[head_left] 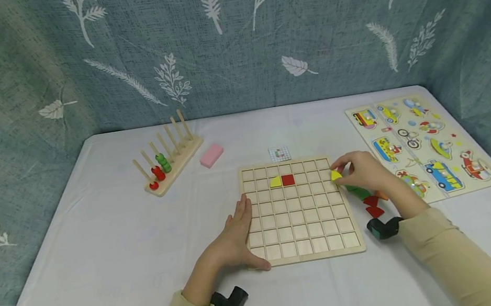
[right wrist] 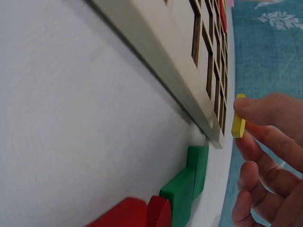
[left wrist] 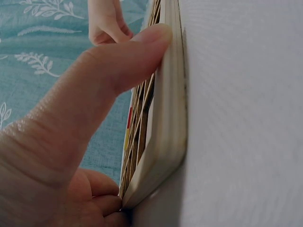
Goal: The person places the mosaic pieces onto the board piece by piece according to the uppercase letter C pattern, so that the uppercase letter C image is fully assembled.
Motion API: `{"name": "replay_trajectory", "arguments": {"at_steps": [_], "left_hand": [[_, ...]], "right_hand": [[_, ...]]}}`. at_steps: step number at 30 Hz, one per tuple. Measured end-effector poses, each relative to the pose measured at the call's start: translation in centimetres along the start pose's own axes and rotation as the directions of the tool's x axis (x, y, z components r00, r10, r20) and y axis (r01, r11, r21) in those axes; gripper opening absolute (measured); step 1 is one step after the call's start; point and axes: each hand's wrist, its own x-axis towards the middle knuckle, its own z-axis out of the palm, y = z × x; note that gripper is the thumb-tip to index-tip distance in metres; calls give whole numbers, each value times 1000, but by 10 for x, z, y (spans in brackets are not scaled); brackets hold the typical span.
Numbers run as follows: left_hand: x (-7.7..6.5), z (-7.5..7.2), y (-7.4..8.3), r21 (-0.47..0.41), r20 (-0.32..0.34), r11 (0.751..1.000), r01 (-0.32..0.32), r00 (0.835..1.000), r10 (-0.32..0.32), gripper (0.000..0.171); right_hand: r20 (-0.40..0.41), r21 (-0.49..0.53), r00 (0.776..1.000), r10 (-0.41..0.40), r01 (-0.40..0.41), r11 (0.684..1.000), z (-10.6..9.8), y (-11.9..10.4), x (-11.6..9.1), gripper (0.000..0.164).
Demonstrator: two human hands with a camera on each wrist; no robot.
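Yellow piece [head_left: 335, 175] is pinched between the thumb and finger of your right hand [head_left: 364, 169], near the far right corner of the gridded board [head_left: 309, 258]. You seem to be midway between picking and placing; the next move probably calls for carrying it inward and turning it to match a cell. It sits right at your fingertips, edge-on in the right wrist view and apart from the frame. Your left hand [head_left: 235, 236] grasps nothing, its fingers extended along the left edge and its thumb at the near corner, apparently steadying. Green pieces [head_left: 357, 191] and red pieces [head_left: 374, 212] lie on the worktop [head_left: 98, 249] beneath your right grip.
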Motion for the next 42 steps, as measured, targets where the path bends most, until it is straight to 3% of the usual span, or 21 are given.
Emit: {"name": "replay_trajectory", "arguments": {"at_steps": [16, 42], "left_hand": [[0, 0, 0, -1, 4, 1000, 3, 1000, -3, 134], [0, 2, -2, 0, -5, 1000, -9, 1000, 9, 134]], "right_hand": [[5, 19, 999, -52, 52, 998, 7, -13, 9, 28], [69, 35, 996, -64, 62, 997, 17, -37, 23, 27]]}}
